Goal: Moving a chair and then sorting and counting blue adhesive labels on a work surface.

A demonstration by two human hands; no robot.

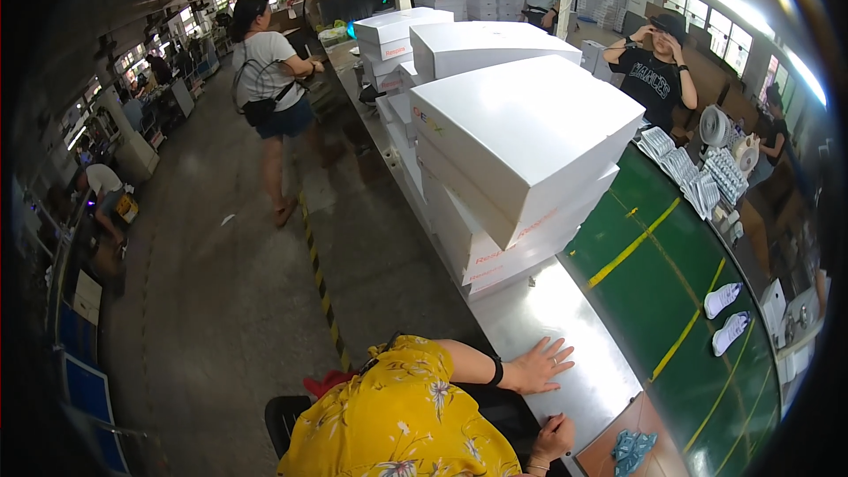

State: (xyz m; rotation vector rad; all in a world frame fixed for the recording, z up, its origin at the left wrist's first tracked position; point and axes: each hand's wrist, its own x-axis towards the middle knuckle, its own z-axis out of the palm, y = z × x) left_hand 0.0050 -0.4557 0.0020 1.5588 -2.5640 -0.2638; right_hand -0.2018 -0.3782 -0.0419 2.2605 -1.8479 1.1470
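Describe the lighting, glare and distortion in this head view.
Head view: bright daylight from the windows washes out the stacked white boxes; soft glare streaks the metal bench edge; fisheye bends the green conveyor belt and its yellow lines; corners are vignetted black; focus stays fairly sharp.

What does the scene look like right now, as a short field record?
left hand: flat, fingers spread, on the metal table top
right hand: curled at the table's near edge; grip unclear
ahead: stacked white boxes
belt: green conveyor carrying two white shoes
near right hand: blue cloth
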